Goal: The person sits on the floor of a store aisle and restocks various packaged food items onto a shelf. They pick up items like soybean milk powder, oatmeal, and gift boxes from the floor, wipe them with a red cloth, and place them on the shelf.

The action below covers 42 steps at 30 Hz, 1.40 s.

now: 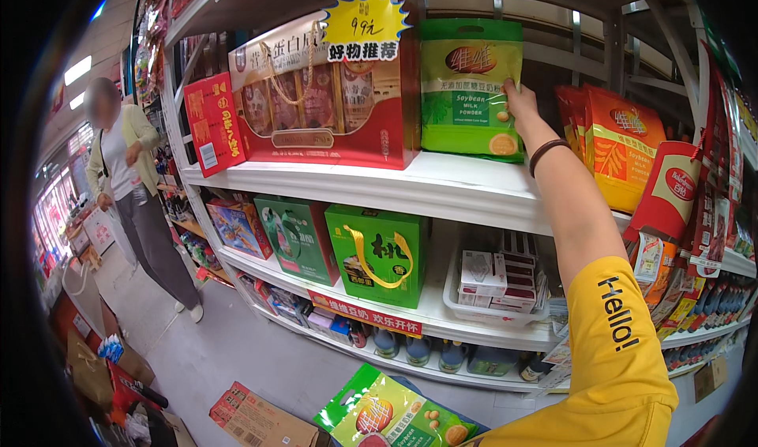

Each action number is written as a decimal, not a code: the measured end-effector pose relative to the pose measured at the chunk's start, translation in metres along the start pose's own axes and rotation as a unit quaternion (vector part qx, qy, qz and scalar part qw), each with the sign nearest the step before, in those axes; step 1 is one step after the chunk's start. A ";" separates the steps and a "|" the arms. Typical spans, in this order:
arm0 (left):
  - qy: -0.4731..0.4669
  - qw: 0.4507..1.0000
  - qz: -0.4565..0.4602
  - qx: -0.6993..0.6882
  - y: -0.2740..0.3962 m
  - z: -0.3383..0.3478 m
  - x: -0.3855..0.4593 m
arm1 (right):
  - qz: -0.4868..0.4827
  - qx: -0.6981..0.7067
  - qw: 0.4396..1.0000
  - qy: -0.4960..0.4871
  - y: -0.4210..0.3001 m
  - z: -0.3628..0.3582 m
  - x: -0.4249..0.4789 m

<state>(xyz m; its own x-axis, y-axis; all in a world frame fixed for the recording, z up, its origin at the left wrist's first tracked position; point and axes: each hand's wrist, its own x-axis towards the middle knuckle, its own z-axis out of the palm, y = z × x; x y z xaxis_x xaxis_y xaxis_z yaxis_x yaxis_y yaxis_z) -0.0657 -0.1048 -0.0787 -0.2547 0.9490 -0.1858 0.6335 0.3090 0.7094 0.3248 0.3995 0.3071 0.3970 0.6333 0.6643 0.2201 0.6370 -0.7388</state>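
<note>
My right hand [521,104] reaches onto the upper shelf and pinches the right edge of a green soybean milk powder bag [468,91]. That bag stands upright beside a large red and white protein powder gift box [323,109]. A second green soybean milk powder bag [391,414] is tilted low in front of me, cut off by the bottom of the view. What looks like the thumb tip of my left hand [373,440] lies over its front; the rest of that hand is out of view.
Orange soybean milk powder bags [628,145] stand right of my forearm. Below are a green gift box [376,257] and a white plastic basket [497,314] of small boxes. Flattened cardboard [260,417] lies on the floor. A person [127,162] stands in the aisle at left.
</note>
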 end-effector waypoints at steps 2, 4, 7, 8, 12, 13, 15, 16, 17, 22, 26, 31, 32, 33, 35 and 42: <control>-0.012 1.000 0.000 0.024 -0.007 0.005 0.003 | 0.033 -0.040 0.998 -0.021 0.008 -0.012 0.003; -0.020 0.999 -0.005 0.025 -0.009 0.009 0.006 | 0.027 -0.052 0.998 -0.035 0.008 -0.016 0.001; -0.045 0.995 -0.038 0.078 -0.002 0.009 0.011 | 0.025 -0.078 0.997 -0.008 0.001 -0.019 -0.003; -0.055 0.992 -0.053 0.104 0.000 0.009 0.012 | 0.023 -0.078 0.997 0.002 0.002 -0.016 -0.002; 0.015 0.990 -0.068 0.123 -0.007 0.017 0.013 | 0.035 -0.096 0.993 0.063 0.011 -0.005 -0.001; 0.036 0.991 -0.072 0.103 -0.006 0.018 0.009 | 0.040 -0.108 0.990 0.077 0.012 0.004 -0.002; 0.004 0.988 -0.083 0.128 0.004 0.011 0.010 | 0.008 -0.198 0.971 0.136 0.021 0.007 0.023; 0.031 0.986 -0.076 0.148 -0.018 0.024 0.016 | -0.005 -0.209 0.970 0.126 0.022 0.003 0.029; 0.050 0.982 -0.070 0.169 -0.043 0.043 0.017 | -0.039 -0.232 0.962 0.140 0.021 -0.005 0.033; 0.038 0.997 -0.054 0.033 -0.035 0.035 0.013 | -0.300 -0.110 0.943 0.090 -0.068 -0.020 -0.116; -0.003 0.993 -0.114 0.026 -0.045 0.038 0.000 | -0.302 0.075 0.896 -0.317 -0.031 -0.026 -0.316; 0.004 0.997 -0.080 0.007 -0.045 0.029 -0.007 | 0.117 -0.107 0.797 -0.583 0.092 -0.070 -0.512; -0.001 0.997 -0.079 0.009 -0.043 0.024 -0.008 | 0.213 -0.091 0.789 -0.569 0.117 -0.084 -0.539; -0.008 0.997 -0.080 0.011 -0.042 0.023 -0.011 | 0.308 -0.076 0.771 -0.552 0.128 -0.095 -0.557; 0.050 0.992 -0.111 -0.026 -0.054 0.023 -0.014 | 0.411 -0.047 0.717 -0.561 0.114 -0.101 -0.569; 0.285 0.897 -0.124 -0.313 -0.085 0.052 -0.003 | 0.580 -0.010 0.606 -0.545 0.103 -0.094 -0.568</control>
<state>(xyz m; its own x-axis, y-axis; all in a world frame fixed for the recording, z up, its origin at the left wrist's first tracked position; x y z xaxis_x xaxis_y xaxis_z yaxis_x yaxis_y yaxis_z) -0.0810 -0.1310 -0.1740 -0.7763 0.6145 -0.1406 0.0154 0.2415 0.9703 0.2055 0.0646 -0.1570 -0.5270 0.5710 -0.6294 0.3709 -0.5118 -0.7749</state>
